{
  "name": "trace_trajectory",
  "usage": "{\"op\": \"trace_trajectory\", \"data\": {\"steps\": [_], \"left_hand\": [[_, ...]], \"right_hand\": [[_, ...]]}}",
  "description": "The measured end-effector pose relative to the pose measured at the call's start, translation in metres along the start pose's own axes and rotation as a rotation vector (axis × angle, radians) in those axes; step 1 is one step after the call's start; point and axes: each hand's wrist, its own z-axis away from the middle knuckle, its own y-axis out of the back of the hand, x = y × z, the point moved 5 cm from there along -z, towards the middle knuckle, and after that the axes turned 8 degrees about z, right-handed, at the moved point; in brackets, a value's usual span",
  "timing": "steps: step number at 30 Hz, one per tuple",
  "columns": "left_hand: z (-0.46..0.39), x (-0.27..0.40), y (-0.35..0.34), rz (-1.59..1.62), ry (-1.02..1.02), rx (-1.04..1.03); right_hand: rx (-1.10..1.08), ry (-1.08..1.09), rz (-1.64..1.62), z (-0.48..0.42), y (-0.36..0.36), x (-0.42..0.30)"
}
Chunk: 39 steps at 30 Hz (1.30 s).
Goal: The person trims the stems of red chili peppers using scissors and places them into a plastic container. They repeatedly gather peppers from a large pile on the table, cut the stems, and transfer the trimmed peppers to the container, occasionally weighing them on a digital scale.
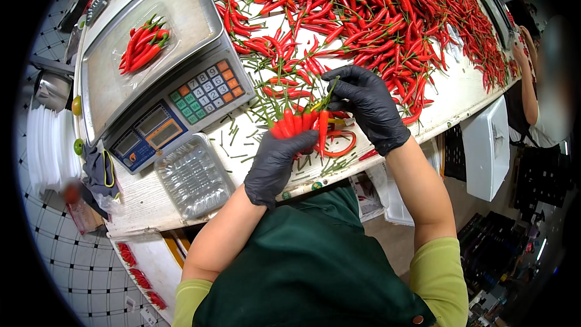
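My left hand (279, 163), in a black glove, is closed around a bunch of red chili peppers (290, 122) with their green stems pointing away from me. My right hand (363, 100), gloved the same way, pinches the long green stem of a single red chili pepper (323, 129) at the right side of that bunch. Under the hands lies a red loop handle (349, 145), apparently of scissors; its other end is hidden. Cut green stem pieces (233, 134) are scattered over the white table (290, 186) around them.
A large heap of red chilies (363, 13) covers the table's far side. On the left, a digital scale (199, 86) bears a clear tray of chilies (145, 45). Empty clear plastic trays (195, 177) stand before it. Another person's arm (526, 77) is at far right.
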Motion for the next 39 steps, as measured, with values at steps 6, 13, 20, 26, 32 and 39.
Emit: {"op": "trace_trajectory", "data": {"steps": [6, 13, 20, 26, 32, 39], "left_hand": [[0.005, 0.008, -0.013, 0.065, -0.073, -0.035], [0.007, 0.006, -0.014, 0.1, 0.016, -0.158], [0.006, -0.001, -0.005, 0.274, 0.139, -0.133], [0.006, 0.002, -0.011, 0.276, 0.076, -0.204], [0.006, 0.004, 0.001, -0.144, 0.02, -0.146], [0.015, 0.009, -0.01, -0.27, -0.192, -0.051]], "right_hand": [[0.052, -0.011, -0.082, 0.001, -0.004, 0.001], [0.06, -0.004, -0.09, 0.0, -0.013, -0.001], [0.1, -0.036, -0.002, 0.011, -0.011, -0.008], [-0.073, -0.122, 0.188, 0.048, -0.015, 0.014], [-0.008, -0.056, 0.142, 0.049, -0.012, 0.022], [0.114, 0.063, 0.43, 0.057, -0.008, 0.018]]}}
